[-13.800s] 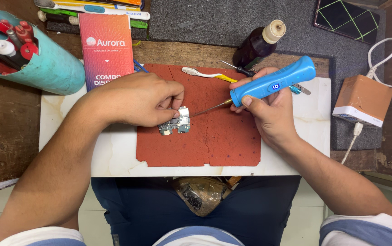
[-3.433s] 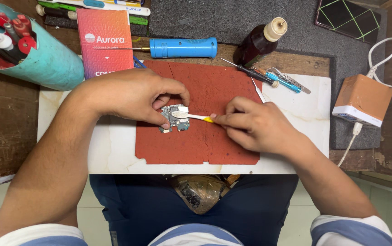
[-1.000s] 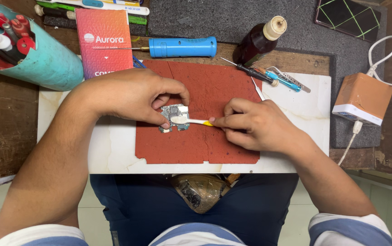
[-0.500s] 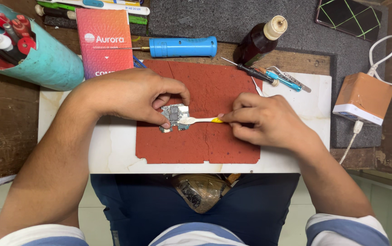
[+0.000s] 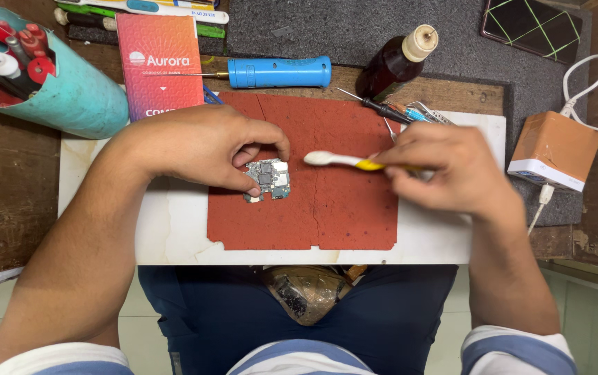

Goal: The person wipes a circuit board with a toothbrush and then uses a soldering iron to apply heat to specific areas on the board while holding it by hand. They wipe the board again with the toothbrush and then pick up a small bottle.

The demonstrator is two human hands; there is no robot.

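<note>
Here, the left hand pinches a small circuit board between thumb and forefinger, pressing it flat on a rust-red rubbery mat with a matte, finely cracked surface. The board is roughly square, studded with grey metal shields and dark chips, and lies near the mat's left half. At three o'clock from it, the right hand closes around a slim toothbrush, fingers wrapped on its yellow handle; the white rounded head points toward the board and hangs just beside it, not touching. The mat rests on a pale, smooth slab with worn edges.

At twelve o'clock from the board lies a blue ribbed plastic soldering iron, cylindrical. At one o'clock stands a dark brown bottle, tilted, with a cream cap. At eleven o'clock sits a pink-orange glossy booklet, and at ten o'clock a teal cylindrical tool holder lies on its side, packed with red-handled tools. At three o'clock, well apart, sits an orange-and-white boxy charger with a white cable.
</note>
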